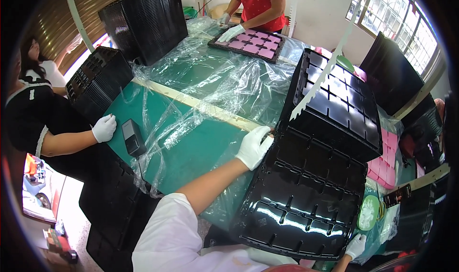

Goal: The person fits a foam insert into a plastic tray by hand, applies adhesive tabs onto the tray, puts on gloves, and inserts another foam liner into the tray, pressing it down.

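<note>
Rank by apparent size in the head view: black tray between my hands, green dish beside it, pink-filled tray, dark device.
1. Black tray
2. Pink-filled tray
3. Dark device, green dish: too alike to rank

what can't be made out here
- Right hand: head view, its forearm mostly cut off by the lower edge.
- Red-shirted co-worker: head view, head cut off by upper edge.
- Under near black tray: head view, hidden by the tray.
- White contents in green dish: head view, too small.
</note>
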Tool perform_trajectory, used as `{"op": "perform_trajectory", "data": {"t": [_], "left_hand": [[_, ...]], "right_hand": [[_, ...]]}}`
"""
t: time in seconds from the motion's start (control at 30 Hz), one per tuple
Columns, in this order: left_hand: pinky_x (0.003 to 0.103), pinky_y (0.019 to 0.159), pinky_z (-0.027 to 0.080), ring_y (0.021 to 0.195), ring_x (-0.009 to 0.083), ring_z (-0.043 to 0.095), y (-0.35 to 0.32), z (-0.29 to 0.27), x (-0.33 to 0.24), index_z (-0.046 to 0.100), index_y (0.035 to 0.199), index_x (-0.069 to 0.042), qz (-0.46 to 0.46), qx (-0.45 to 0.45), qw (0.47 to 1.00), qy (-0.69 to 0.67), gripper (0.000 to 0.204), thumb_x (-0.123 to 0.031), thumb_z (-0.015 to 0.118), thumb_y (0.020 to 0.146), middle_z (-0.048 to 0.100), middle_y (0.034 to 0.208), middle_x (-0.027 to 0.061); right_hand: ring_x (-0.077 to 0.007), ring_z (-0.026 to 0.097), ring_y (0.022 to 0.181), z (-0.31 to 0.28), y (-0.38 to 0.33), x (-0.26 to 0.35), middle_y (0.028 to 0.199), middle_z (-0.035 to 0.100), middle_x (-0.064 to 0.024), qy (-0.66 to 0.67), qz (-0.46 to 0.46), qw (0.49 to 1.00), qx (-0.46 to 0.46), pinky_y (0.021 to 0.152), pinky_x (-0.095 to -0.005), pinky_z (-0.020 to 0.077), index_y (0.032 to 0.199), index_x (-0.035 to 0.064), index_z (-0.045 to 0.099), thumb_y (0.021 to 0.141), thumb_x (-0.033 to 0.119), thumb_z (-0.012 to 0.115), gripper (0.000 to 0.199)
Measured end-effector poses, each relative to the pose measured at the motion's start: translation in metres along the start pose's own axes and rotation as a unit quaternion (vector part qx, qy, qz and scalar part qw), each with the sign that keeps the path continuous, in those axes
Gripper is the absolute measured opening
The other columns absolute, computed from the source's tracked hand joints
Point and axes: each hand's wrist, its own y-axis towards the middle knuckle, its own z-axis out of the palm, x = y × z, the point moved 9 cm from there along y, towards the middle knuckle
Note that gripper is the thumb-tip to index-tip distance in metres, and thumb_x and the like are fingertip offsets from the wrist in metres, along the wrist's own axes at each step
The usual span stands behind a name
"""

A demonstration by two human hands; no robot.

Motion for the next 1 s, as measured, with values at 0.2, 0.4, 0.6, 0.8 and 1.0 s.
{"op": "perform_trajectory", "data": {"t": [0.2, 0.4, 0.6, 0.8, 1.0], "left_hand": [[0.040, 0.091, 0.048, 0.102, 0.0375, 0.061, 0.000, -0.001, 0.000, 0.061, 0.109, 0.003, -0.005, 0.000, 1.000, -0.001, 0.031, -0.024, 0.057, 0.093, 0.064, 0.107, 0.0212], [0.040, 0.091, 0.048, 0.102, 0.0375, 0.061, 0.002, 0.000, -0.001, 0.061, 0.109, 0.003, 0.000, -0.003, 1.000, 0.008, 0.031, -0.023, 0.057, 0.093, 0.064, 0.107, 0.0213], [0.040, 0.090, 0.049, 0.102, 0.0376, 0.061, 0.001, -0.001, -0.002, 0.061, 0.109, 0.002, 0.009, -0.010, 1.000, 0.011, 0.030, -0.023, 0.057, 0.094, 0.064, 0.106, 0.0213], [0.041, 0.089, 0.049, 0.100, 0.0385, 0.062, 0.002, 0.003, -0.009, 0.062, 0.108, 0.002, 0.014, -0.002, 1.000, 0.010, 0.030, -0.025, 0.057, 0.094, 0.065, 0.104, 0.0212], [0.041, 0.091, 0.047, 0.102, 0.0377, 0.062, -0.007, -0.004, 0.010, 0.063, 0.113, 0.001, 0.019, -0.012, 1.000, 0.001, 0.039, -0.034, 0.052, 0.097, 0.065, 0.106, 0.0215]], "right_hand": [[-0.0415, 0.061, 0.075, 0.002, 0.001, 0.000, 0.081, 0.064, -0.0214, -0.001, 0.013, 1.000, 0.013, 0.067, -0.0458, 0.0462, 0.090, 0.0037, 0.058, 0.096, 0.030, 0.052, 0.028], [-0.0408, 0.062, 0.075, 0.004, 0.005, -0.002, 0.081, 0.065, -0.0219, -0.005, 0.006, 1.000, 0.010, 0.068, -0.0452, 0.0471, 0.092, 0.0016, 0.059, 0.096, 0.028, 0.053, 0.028], [-0.0410, 0.062, 0.074, 0.003, 0.003, 0.003, 0.081, 0.065, -0.0214, -0.002, 0.007, 1.000, 0.011, 0.067, -0.0457, 0.0468, 0.091, 0.0017, 0.059, 0.096, 0.029, 0.052, 0.028], [-0.0243, 0.054, 0.061, -0.009, -0.007, -0.019, 0.069, 0.059, -0.0117, 0.085, 0.013, 0.994, -0.068, 0.061, -0.0381, 0.0449, 0.085, 0.0015, 0.059, 0.099, 0.029, 0.055, 0.030], [-0.0274, 0.060, 0.068, -0.020, -0.014, 0.003, 0.078, 0.066, -0.0148, 0.092, 0.031, 0.990, -0.099, 0.069, -0.0371, 0.0490, 0.095, 0.0026, 0.066, 0.096, 0.029, 0.058, 0.027]]}}
